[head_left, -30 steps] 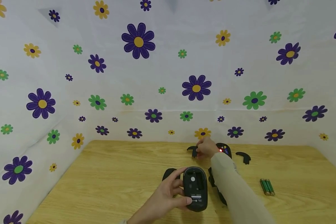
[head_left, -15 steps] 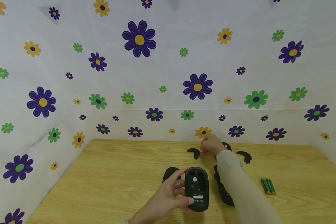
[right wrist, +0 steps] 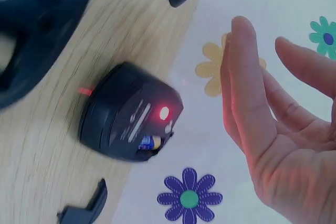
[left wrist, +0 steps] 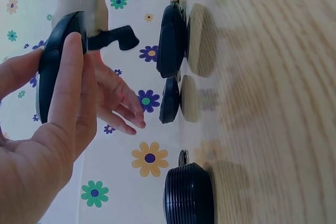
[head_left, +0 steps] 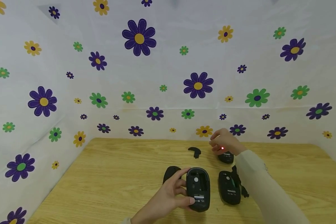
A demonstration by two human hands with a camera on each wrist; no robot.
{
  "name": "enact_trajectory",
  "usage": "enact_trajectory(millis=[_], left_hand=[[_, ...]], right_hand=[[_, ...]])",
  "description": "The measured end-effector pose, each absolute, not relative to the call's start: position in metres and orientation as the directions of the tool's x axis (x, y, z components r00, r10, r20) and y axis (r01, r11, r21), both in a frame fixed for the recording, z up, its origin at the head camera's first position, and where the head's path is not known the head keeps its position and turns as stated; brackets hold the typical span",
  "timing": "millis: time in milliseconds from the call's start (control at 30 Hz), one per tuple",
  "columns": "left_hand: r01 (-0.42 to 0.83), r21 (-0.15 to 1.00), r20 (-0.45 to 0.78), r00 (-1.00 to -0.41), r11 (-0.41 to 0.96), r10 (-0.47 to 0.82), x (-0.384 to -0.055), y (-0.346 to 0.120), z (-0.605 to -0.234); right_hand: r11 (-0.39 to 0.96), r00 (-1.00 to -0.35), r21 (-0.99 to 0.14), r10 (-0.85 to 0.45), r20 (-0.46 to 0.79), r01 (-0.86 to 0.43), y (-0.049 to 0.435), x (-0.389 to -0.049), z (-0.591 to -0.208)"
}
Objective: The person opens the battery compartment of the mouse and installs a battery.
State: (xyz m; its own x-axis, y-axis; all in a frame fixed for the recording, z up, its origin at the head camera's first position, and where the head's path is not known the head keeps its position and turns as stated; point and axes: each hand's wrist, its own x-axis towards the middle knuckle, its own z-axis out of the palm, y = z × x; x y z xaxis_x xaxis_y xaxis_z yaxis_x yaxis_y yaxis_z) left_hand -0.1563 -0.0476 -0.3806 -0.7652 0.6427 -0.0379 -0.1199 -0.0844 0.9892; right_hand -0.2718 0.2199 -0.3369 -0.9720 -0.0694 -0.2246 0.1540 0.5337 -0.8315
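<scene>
My left hand [head_left: 168, 193] grips a black computer mouse [head_left: 197, 189], underside towards me, with its battery bay uncovered. The right hand [head_left: 224, 141] hovers over a second mouse [head_left: 226, 157] near the back of the table. Its fingers are relaxed and hold nothing in the right wrist view. A red light glows on that mouse's underside [right wrist: 139, 114], and a blue-and-yellow battery [right wrist: 150, 142] shows in its bay. Another upturned mouse [head_left: 229, 188] lies right of the held one, a green battery in its bay. One black battery cover [head_left: 195, 151] lies left of the right hand.
A dark mouse [head_left: 172, 173] sits partly behind the left hand. Another black cover [right wrist: 84, 211] shows in the right wrist view. A black piece [head_left: 236, 177] hangs beside the right sleeve. Flowered cloth [head_left: 156, 93] rises behind the wooden table [head_left: 123, 174].
The right hand has moved from beside the left battery cover rightwards to above the back mouse. The right arm now hides the green batteries and right cover. The left hand barely moved.
</scene>
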Motion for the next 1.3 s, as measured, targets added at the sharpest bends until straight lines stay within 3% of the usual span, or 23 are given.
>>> enact_trajectory(millis=[1300], left_hand=[[-0.102, 0.991, -0.024, -0.769, -0.085, 0.639, -0.158, -0.048, -0.383]], right_hand=[[0.477, -0.976, -0.875, -0.133, -0.170, 0.087, 0.297, -0.215, -0.353]])
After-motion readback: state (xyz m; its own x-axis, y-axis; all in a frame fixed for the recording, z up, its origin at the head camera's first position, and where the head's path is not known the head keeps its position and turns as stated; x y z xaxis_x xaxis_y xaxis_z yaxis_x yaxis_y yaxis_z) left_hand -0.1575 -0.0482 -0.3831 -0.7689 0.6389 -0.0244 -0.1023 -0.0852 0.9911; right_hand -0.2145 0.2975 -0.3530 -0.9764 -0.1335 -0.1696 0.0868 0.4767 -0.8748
